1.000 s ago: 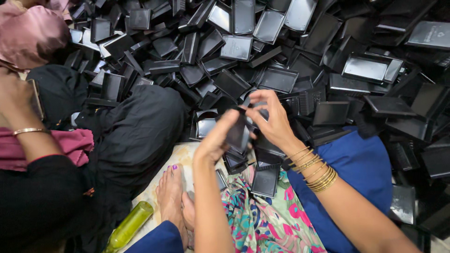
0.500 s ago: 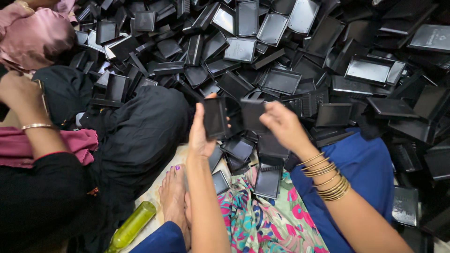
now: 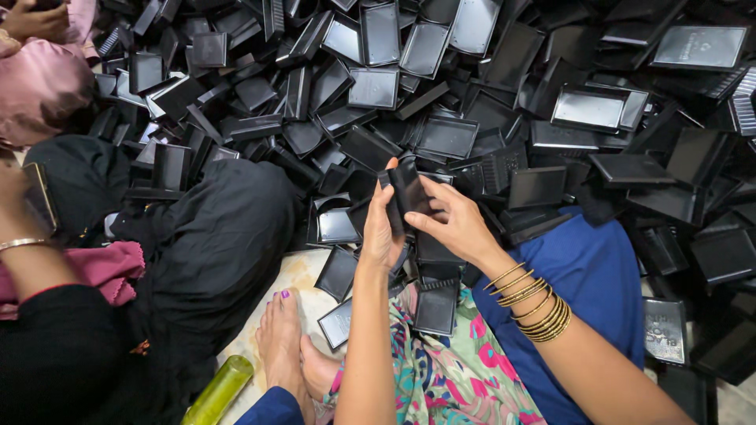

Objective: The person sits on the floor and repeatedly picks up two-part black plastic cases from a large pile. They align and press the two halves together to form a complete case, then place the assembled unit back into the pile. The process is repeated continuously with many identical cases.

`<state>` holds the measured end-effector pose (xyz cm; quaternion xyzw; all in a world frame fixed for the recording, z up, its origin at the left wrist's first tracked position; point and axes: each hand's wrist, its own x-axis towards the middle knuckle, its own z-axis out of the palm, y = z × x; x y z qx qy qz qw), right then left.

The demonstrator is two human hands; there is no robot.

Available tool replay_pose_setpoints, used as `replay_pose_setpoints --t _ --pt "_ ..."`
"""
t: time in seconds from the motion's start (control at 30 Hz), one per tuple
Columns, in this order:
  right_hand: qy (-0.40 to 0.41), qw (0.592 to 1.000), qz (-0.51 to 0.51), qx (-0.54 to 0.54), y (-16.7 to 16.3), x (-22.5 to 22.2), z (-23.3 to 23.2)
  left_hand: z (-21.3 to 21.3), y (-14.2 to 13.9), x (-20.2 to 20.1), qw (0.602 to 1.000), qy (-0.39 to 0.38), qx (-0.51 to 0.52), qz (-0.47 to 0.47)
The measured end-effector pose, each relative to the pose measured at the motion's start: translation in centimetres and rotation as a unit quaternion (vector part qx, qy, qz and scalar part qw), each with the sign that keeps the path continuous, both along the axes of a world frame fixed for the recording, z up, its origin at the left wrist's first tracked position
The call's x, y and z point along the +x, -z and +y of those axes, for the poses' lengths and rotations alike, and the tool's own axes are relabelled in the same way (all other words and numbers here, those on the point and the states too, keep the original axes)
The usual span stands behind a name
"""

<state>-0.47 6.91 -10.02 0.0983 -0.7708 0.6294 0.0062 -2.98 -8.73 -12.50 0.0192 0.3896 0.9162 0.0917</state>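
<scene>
Black-tray heap (image 3: 488,94) — hands (image 3: 417,216) perhaps hiding one

Glossy black plastic tray (image 3: 409,193), heaped plastic trays (image 3: 441,134), shiny metal bangles (image 3: 539,307), patterned cloth (image 3: 449,370).

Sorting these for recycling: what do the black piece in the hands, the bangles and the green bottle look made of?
Black piece, held by left hand and right hand: likely moulded plastic, semi-gloss sheen, thin walls. Bangles: probably metal, shiny gold finish. Green bottle: translucent, plastic or glass, unclear.
</scene>
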Motion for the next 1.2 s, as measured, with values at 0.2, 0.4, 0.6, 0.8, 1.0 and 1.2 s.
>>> replay_pose_setpoints --t 0.2,0.4,0.6,0.8,1.0,1.2 --pt "0.026 0.999 -0.021 -0.01 0.5 0.0 -0.3 0.1 0.7 0.4 0.999 0.021 0.019 0.045" --pt "0.034 0.999 -0.001 -0.009 0.0 0.4 -0.8 -0.5 -0.2 0.9 0.995 0.036 0.043 0.086" --pt "0.042 0.999 -0.008 -0.002 -0.2 0.3 -1.0 -0.1 -1.0 0.9 0.993 0.004 -0.063 0.099" --pt "0.029 0.999 0.008 -0.041 0.1 0.0 -0.6 0.7 -0.7 0.9 0.985 -0.079 -0.083 0.127" --pt "0.001 0.99 0.015 -0.139 -0.3 0.4 0.0 0.7 -0.9 0.7 0.988 -0.118 -0.071 0.067" --pt "0.01 0.998 -0.01 -0.062 -0.9 1.2 -0.6 0.4 -1.5 0.9 0.977 -0.13 -0.14 0.095"
